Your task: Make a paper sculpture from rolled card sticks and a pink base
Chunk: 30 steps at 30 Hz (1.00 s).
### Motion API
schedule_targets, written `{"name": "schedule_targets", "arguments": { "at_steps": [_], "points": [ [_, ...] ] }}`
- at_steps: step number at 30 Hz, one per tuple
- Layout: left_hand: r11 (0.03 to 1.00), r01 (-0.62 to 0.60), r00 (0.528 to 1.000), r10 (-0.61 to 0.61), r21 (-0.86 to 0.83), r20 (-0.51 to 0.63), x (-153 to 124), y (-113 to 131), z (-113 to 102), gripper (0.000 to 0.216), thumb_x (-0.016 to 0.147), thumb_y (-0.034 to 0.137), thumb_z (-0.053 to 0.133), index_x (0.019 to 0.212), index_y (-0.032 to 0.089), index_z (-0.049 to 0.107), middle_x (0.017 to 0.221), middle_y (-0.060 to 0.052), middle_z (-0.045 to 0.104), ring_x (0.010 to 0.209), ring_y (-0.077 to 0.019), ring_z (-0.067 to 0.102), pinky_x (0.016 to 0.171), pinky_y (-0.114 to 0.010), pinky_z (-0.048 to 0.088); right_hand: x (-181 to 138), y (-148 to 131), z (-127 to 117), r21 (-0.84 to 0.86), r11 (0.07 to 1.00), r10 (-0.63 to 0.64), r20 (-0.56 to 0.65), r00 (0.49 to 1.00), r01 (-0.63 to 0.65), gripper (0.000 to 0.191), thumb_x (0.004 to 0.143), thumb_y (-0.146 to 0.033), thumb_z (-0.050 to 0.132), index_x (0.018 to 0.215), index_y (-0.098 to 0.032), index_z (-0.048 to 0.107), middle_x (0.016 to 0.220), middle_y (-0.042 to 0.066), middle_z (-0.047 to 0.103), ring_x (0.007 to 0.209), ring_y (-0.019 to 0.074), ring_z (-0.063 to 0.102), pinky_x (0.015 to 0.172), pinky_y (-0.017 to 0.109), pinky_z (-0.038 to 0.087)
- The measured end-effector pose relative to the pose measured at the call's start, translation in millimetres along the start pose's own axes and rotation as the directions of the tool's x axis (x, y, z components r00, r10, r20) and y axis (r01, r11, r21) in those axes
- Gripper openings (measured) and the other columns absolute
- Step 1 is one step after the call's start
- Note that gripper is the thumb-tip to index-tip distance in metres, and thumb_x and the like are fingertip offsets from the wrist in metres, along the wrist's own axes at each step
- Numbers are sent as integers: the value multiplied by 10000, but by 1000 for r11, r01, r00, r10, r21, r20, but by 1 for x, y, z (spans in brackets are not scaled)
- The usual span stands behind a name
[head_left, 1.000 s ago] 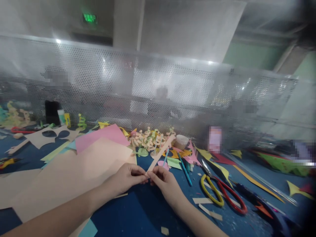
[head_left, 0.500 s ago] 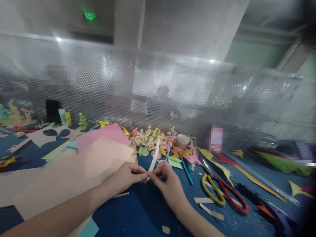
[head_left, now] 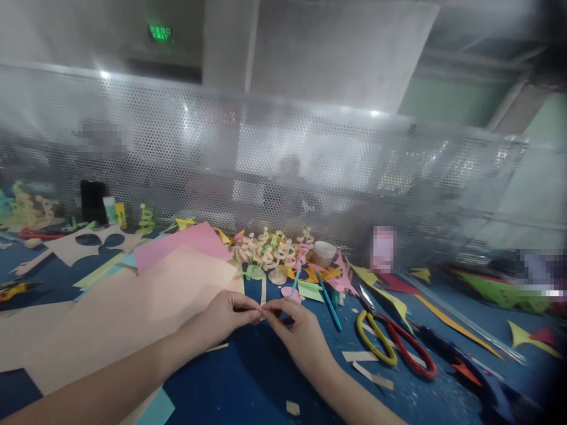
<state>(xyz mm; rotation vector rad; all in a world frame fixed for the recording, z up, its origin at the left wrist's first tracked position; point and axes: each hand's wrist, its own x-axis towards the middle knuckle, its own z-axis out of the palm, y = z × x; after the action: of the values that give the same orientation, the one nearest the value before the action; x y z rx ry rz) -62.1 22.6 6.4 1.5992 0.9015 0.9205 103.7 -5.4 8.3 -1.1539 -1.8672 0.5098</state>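
Between my two hands is a narrow cream paper strip (head_left: 263, 290), seen nearly end-on and pointing away from me. My left hand (head_left: 230, 319) pinches its near end between thumb and fingertips. Close against it, my right hand (head_left: 295, 324) pinches the same end, and the fingertips of both almost touch. The very tip of the strip is hidden by my fingers. Just beyond, a pink paper disc (head_left: 291, 294) with a blue stick rising from it stands on the table, near a cluster of curled paper pieces (head_left: 266, 248).
Large cream paper sheets (head_left: 177, 283) and a pink sheet (head_left: 181, 245) lie at left. To the right are scissors (head_left: 376, 336) with yellow and red handles, a blue pencil (head_left: 331, 307), a dark glue gun (head_left: 460, 360) and paper scraps. A perforated metal screen (head_left: 199, 159) stands behind.
The strip's raised far part has swung down and left, so less of it shows. My right hand has shifted slightly left, its fingers straighter. My left hand stays nearly in place.
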Motion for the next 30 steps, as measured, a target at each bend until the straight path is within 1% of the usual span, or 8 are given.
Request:
{"name": "schedule_targets", "arguments": {
  "at_steps": [6,10,13,16,20,24,27,30],
  "points": [
    [1000,-7,1000,7,-12,1,-1,5,2,170,616,303,654,633,134,669,582,-6,643,581,-131,551,617,-241,422,1,-4,-2,22,999,24,31,999,-24,110,777,-221,501,724,-204,596,743,14,575,688,150,549,595,243,430],
    [1000,-12,1000,12,-27,-4,-1,5,1,187,620,317,653,631,130,649,579,-2,626,572,-123,539,608,-238,414,4,0,0,198,980,24,57,998,-35,133,790,-294,503,736,-193,570,771,21,565,741,160,543,647,254,434],
    [1000,-17,1000,17,-21,-24,0,6,0,188,624,319,654,628,133,634,565,10,604,561,-115,517,589,-230,392,5,1,2,346,932,73,108,991,-107,172,780,-344,524,738,-181,558,723,6,558,711,152,533,661,255,419],
    [1000,-31,999,31,4,-43,0,7,-1,185,635,319,653,631,135,634,583,11,601,578,-115,500,588,-227,365,5,0,3,436,882,127,147,981,-179,212,759,-377,554,709,-171,552,655,-15,539,639,129,501,618,239,387],
    [998,-60,998,60,13,-11,1,7,-2,219,660,356,632,628,140,620,612,5,604,628,-133,512,622,-236,364,6,1,5,563,787,176,188,966,-253,250,715,-412,601,697,-168,545,602,-33,533,571,106,473,576,225,370],
    [998,-58,998,59,-27,34,2,9,0,251,675,393,612,656,144,591,591,20,583,593,-122,510,603,-235,376,8,5,7,607,741,222,182,958,-287,306,668,-424,642,810,-186,511,589,-55,532,531,95,471,550,218,370],
    [996,-21,999,25,-83,45,0,15,3,261,678,403,610,682,144,576,609,17,594,587,-121,529,600,-239,395,9,5,6,622,732,224,165,961,-277,299,664,-416,646,797,-195,493,595,-58,524,551,99,485,568,223,386],
    [992,13,1000,-14,-123,-8,-2,21,5,265,645,392,649,663,136,581,601,15,596,585,-122,536,604,-240,402,9,2,2,575,793,163,117,980,-201,208,712,-375,604,769,-194,520,662,-33,531,637,121,513,628,246,413]
  ]
}}
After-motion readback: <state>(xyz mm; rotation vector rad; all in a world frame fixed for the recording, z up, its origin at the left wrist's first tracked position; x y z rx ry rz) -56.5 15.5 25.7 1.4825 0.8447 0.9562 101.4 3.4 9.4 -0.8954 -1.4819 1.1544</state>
